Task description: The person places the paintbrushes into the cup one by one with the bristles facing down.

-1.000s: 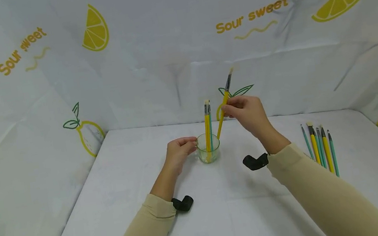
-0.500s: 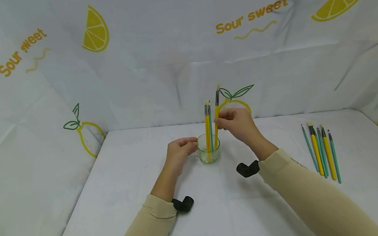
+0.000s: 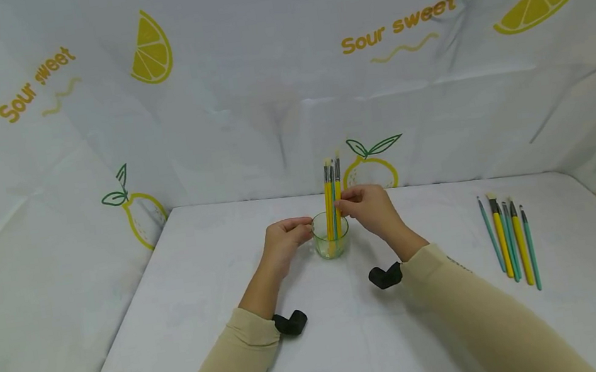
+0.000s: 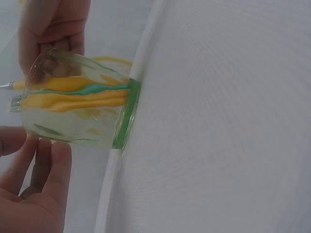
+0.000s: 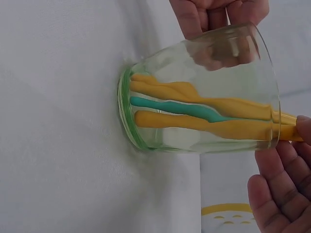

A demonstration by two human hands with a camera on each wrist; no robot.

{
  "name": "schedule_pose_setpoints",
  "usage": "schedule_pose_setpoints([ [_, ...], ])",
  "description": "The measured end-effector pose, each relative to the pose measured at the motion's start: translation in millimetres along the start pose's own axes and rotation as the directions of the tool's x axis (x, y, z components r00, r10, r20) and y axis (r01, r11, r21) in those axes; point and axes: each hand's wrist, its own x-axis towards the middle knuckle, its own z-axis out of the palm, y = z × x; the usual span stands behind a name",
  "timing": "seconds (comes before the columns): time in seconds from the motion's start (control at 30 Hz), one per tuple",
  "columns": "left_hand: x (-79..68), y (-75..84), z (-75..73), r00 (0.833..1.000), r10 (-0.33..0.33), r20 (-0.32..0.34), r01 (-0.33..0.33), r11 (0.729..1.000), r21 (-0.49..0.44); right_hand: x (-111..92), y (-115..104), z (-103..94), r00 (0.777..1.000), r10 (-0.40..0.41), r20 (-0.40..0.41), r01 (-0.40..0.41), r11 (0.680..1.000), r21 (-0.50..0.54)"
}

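Observation:
A clear greenish glass (image 3: 322, 247) stands on the white table, holding several paintbrushes upright, bristles up. Their handles are yellow, with one teal, and the teal handle (image 5: 175, 106) shows through the glass wall in the right wrist view. My left hand (image 3: 281, 240) holds the glass at its left side, fingertips at the rim. At the opposite side, my right hand (image 3: 371, 210) pinches a yellow paintbrush (image 3: 338, 188) between thumb and fingers. Its handle end is down inside the glass near the bottom, seen in the right wrist view.
On the right of the white table (image 3: 343, 345) several paintbrushes (image 3: 520, 244) with yellow and teal handles lie in a row, bristles away from me. A white cloth (image 3: 257, 58) with lemon prints hangs behind the table.
My right hand has moved left and down, lowering the yellow paintbrush from above the rim into the glass and standing it more upright beside the others. My left hand has stayed at the glass.

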Motion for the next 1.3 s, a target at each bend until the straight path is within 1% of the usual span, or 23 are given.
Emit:
schedule_pose_setpoints([
  [0.13,-0.1,0.4,0.8,1.000,0.007,-0.008,-0.007,1.000,-0.003,1,1,3.9,1.000,0.016,-0.001,-0.016,1.000,0.027],
  [0.3,0.5,0.0,1.1,1.000,-0.003,-0.023,0.003,1.000,0.000,2,3,7.2,0.999,0.049,0.012,-0.049,0.997,0.065],
  [0.4,0.6,-0.2,1.1,1.000,-0.006,-0.026,0.006,1.000,-0.006,3,3,8.4,0.998,0.053,0.020,-0.054,0.996,0.073],
  [0.63,1.3,0.0,1.2,1.000,0.000,-0.023,0.000,1.000,-0.014,4,1,10.0,0.999,0.028,0.034,-0.029,0.999,0.040],
  [0.83,0.0,1.4,1.6,1.000,0.008,-0.022,-0.008,1.000,-0.019,5,4,11.4,0.999,0.030,0.034,-0.030,1.000,0.004],
  [0.97,-0.6,1.3,1.6,1.000,0.008,-0.023,-0.008,1.000,-0.017,5,4,11.2,0.998,0.041,0.038,-0.041,0.999,0.002],
  [1.1,-0.5,0.7,1.3,1.000,0.010,-0.024,-0.010,1.000,-0.011,5,4,9.3,0.997,0.045,0.058,-0.046,0.999,0.017],
  [1.3,0.7,-1.0,1.2,1.000,0.013,-0.021,-0.013,1.000,-0.014,4,7,-1.1,0.992,0.084,0.098,-0.087,0.996,0.025],
])
